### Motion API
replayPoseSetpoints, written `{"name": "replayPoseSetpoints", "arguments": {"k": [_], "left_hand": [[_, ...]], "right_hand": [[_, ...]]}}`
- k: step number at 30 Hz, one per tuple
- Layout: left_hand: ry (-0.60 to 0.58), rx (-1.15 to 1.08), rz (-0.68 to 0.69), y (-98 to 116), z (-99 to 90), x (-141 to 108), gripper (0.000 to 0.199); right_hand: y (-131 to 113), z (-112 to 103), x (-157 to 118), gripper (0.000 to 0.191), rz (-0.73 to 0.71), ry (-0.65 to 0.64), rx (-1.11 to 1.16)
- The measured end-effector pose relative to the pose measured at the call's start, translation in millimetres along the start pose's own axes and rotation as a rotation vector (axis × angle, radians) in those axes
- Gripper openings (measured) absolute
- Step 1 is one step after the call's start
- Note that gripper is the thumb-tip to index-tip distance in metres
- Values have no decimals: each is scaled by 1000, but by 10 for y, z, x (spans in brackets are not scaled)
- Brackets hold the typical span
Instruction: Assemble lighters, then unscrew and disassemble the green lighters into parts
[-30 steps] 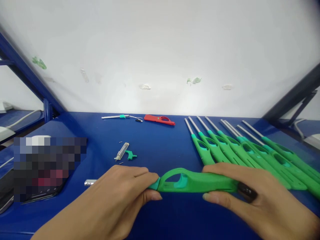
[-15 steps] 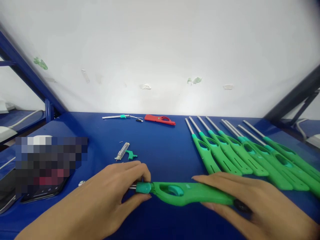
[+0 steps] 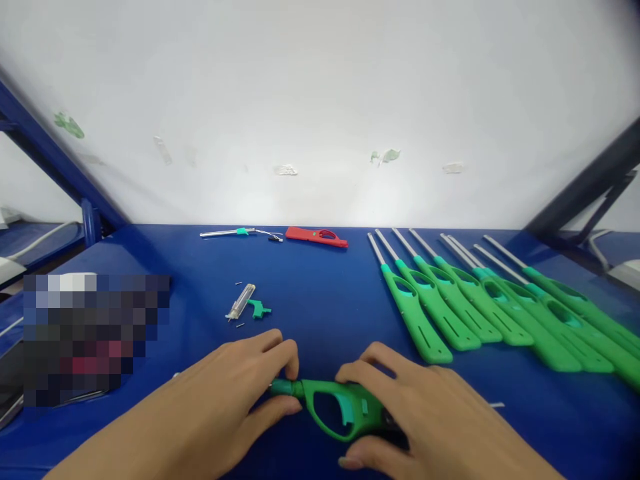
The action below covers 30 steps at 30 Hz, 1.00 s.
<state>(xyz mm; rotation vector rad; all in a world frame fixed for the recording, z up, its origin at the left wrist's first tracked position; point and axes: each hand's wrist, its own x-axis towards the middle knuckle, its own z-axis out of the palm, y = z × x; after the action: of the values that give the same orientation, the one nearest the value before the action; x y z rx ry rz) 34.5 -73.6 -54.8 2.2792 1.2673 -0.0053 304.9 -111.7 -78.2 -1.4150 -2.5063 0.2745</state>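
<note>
Green and smooth, the looped lighter is clamped in our right hand; our left hand pinches its teal collar.

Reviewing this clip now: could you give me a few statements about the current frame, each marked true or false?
1. The left hand holds the held green lighter near its teal collar. True.
2. The right hand is empty. False: the right hand grips the body of that lighter.
3. The red handle lies right of the thin metal tube. True.
4. The row of green lighters is on the left side of the table. False: the row of green lighters lies on the right.
5. The small teal-green piece lies beside the clear part. True.
</note>
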Motion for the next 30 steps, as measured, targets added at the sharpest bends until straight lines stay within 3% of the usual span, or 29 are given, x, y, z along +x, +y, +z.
{"name": "replayPoseSetpoints", "arguments": {"k": [5,9,18,23,30], "left_hand": [[95,137,43,-160,138,-75,27],[135,97,37,-308,215,-141,22],[288,117,62,-204,228,-174,23],[269,155,79,-315,323,-231,26],[217,259,196,-473,435,-353,56]], "right_hand": [[-133,108,110,53,-80,57,-8],[-149,113,136,46,-144,92,-31],[-196,40,134,37,-23,-92,48],[-198,63,124,44,-26,-31,56],[-195,51,123,40,-4,-40,50]]}}
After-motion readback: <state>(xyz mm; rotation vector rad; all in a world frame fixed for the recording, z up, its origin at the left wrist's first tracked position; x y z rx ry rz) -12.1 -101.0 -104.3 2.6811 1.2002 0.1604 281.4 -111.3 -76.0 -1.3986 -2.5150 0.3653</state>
